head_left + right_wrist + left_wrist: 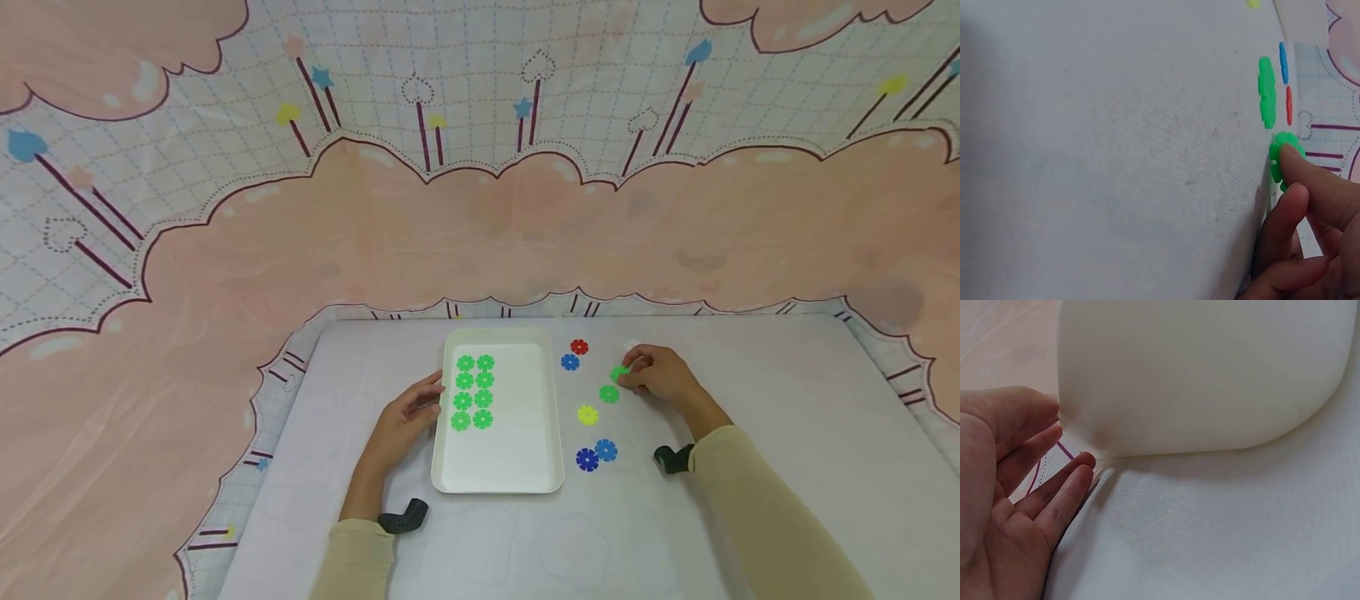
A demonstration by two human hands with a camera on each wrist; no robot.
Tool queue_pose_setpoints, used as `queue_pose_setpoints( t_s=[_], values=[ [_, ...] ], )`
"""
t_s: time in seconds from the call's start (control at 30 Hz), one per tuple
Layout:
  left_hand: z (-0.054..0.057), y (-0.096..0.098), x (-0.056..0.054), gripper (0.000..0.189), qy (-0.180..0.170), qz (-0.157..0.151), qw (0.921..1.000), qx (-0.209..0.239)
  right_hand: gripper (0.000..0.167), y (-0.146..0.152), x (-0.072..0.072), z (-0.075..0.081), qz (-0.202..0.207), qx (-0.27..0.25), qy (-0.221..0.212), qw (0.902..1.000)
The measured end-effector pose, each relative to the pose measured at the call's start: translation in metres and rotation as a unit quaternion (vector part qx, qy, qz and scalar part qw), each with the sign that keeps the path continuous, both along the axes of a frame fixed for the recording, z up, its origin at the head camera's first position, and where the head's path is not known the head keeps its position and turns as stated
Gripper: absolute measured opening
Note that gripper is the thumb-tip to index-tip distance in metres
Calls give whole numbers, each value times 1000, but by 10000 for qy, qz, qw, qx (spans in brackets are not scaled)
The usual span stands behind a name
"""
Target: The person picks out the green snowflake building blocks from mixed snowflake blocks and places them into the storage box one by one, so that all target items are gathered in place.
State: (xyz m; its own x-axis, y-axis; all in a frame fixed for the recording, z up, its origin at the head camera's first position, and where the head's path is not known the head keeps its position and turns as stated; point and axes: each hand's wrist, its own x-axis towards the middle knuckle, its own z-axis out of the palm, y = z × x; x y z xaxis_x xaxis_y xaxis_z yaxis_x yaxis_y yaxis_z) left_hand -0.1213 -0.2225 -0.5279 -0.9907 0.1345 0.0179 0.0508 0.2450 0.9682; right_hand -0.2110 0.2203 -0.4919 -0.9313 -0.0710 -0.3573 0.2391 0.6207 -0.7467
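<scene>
A white tray (525, 408) lies on the table with two columns of green snowflake discs (483, 399) in its left half. My left hand (405, 417) is at the tray's left side, loosely bent fingertips (1088, 459) touching its edge. To the right of the tray, my right hand (660, 372) pinches a green snowflake disc (1277, 164) between thumb and fingers, close over the table. Another green disc (609, 394) lies flat just in front of that hand; the right wrist view shows this green disc (1267, 94) nearly edge-on.
Right of the tray lie a red disc (579, 347), a blue disc (570, 362), a yellow disc (588, 415), a dark blue disc (587, 460) and a lighter blue disc (606, 450). The white tabletop (810, 467) meets a patterned curtain (570, 242) at the back.
</scene>
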Motion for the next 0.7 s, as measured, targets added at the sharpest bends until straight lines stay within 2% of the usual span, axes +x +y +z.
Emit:
queue_pose_setpoints(
  t_s=[0.4, 0.7],
  values=[
    [0, 0, -2, 33, 112, -34, 9999, -32, 30, -9, 5, 9, 176, 378, 76, 9991],
    [-2, -1, -1, 33, 43, -26, 10000, 26, 35, -30, 8, 23, 330, 77, -226, 9992]
  ],
)
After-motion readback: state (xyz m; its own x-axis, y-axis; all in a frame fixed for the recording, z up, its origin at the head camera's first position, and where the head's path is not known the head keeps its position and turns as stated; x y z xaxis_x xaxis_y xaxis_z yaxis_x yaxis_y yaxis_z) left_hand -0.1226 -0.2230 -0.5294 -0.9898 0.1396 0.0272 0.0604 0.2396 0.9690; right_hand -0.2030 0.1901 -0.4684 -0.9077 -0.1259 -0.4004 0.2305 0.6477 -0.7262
